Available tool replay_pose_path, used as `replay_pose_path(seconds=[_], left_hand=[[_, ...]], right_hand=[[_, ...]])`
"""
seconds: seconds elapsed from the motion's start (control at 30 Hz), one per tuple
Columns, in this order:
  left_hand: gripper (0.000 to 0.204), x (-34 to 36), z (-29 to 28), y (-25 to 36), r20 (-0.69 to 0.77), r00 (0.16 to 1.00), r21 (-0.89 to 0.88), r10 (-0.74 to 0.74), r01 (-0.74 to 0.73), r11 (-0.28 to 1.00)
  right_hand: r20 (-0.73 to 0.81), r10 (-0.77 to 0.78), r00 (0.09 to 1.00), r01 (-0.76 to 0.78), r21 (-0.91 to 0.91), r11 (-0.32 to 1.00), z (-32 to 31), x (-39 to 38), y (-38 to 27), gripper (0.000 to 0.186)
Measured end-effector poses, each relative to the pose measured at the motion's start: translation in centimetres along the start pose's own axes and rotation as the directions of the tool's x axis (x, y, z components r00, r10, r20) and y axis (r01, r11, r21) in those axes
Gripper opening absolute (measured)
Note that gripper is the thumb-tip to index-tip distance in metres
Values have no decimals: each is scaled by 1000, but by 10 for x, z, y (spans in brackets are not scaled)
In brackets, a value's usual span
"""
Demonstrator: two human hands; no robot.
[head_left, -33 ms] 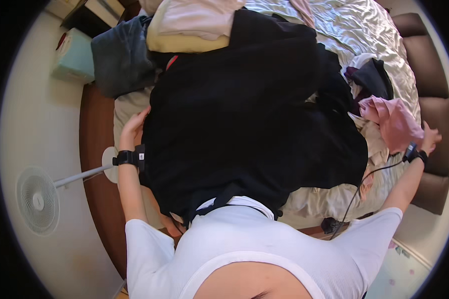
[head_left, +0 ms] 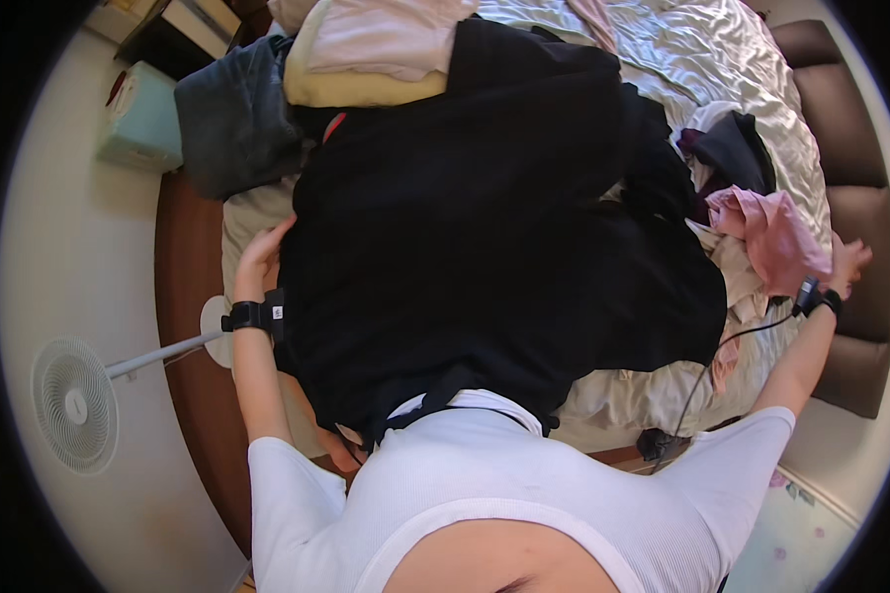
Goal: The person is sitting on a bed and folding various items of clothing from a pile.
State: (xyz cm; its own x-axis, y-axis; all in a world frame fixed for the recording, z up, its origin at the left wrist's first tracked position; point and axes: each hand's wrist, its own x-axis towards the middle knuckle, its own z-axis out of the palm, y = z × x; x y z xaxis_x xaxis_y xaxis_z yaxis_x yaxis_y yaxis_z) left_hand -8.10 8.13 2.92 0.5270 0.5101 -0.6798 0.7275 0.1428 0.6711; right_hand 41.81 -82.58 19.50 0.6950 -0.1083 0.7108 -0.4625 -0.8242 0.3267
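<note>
A large black garment lies spread over the bed in front of me, its near edge against my waist. At its left edge is my left hand, fingers stretched toward the cloth and their tips touching it or just under it; the tips are partly hidden. My right hand is far out to the right, fingers apart, between a crumpled pink cloth and the brown padded headboard. The back of its wrist bears a small black device with a cable. Whether the hand touches the pink cloth, I cannot tell.
Folded pale pink and yellow clothes and dark blue jeans lie at the far left. Dark and white clothes are heaped at the right on the rumpled sheet. A white fan stands left, near a light blue box.
</note>
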Motion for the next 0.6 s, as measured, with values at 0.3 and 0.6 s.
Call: replay_pose_path(seconds=[0.3, 0.6], left_hand=[[31, -9, -4, 21, 289, 955, -354, -60, 165, 921], [27, -8, -57, 17, -371, 809, -539, 455, -587, 604]], right_hand=[[432, -655, 620, -265, 901, 343, -97, -96, -256, 45], [722, -407, 559, -414, 669, 618, -158, -231, -407, 37]])
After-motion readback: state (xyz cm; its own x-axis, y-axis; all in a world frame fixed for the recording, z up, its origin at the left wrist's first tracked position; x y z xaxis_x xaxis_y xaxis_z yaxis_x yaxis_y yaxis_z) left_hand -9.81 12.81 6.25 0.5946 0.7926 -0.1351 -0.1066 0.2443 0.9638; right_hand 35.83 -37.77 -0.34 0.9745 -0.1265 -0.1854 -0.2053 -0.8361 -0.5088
